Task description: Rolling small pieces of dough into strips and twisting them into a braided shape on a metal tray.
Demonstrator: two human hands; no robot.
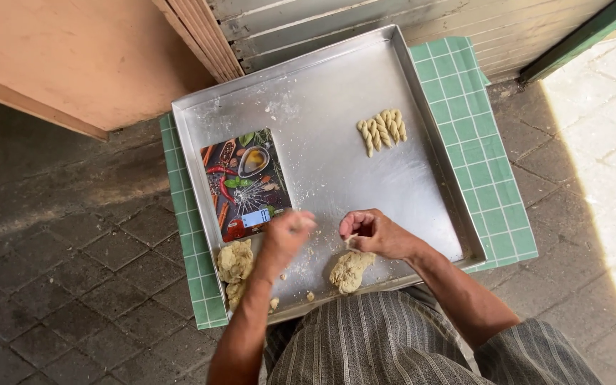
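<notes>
A large square metal tray (322,107) lies on a green checked cloth (479,142). My left hand (288,232) hovers over the tray's near part beside a kitchen scale (245,183) with a picture of spices; its fingers are closed and blurred, perhaps on a bit of dough. My right hand (373,232) is curled around a small piece of dough just above a pale dough lump (351,270). Another lump of dough (235,262) lies at the tray's near left corner. Several twisted dough sticks (381,129) lie side by side at the far right of the tray.
The tray sits on a dark paved floor (73,285). A peach-coloured wall (73,57) and slatted shutters (393,21) stand behind it. Crumbs of dough (310,296) dot the tray's near edge. My striped garment (393,342) fills the bottom.
</notes>
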